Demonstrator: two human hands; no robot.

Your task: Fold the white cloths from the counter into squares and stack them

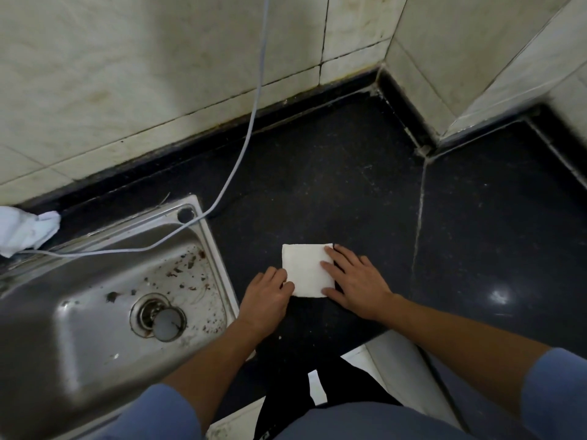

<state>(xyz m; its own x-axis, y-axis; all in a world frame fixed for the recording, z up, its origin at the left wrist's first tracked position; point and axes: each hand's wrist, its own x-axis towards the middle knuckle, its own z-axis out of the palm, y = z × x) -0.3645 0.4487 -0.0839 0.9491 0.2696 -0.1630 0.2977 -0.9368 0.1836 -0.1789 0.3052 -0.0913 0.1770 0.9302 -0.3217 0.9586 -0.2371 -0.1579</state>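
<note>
A white cloth [305,268], folded into a small square, lies flat on the black counter [349,192] just right of the sink. My left hand [266,296] touches its lower left corner, thumb and fingertips at the edge. My right hand [355,281] lies flat with straight fingers pressing on the cloth's right edge. A crumpled pile of white cloth [23,231] sits at the far left, behind the sink.
A steel sink [95,328] with a drain plug and dirt specks fills the lower left. A pale cable [244,134] hangs down the tiled wall and runs across the sink. Tiled walls form a corner at the back right.
</note>
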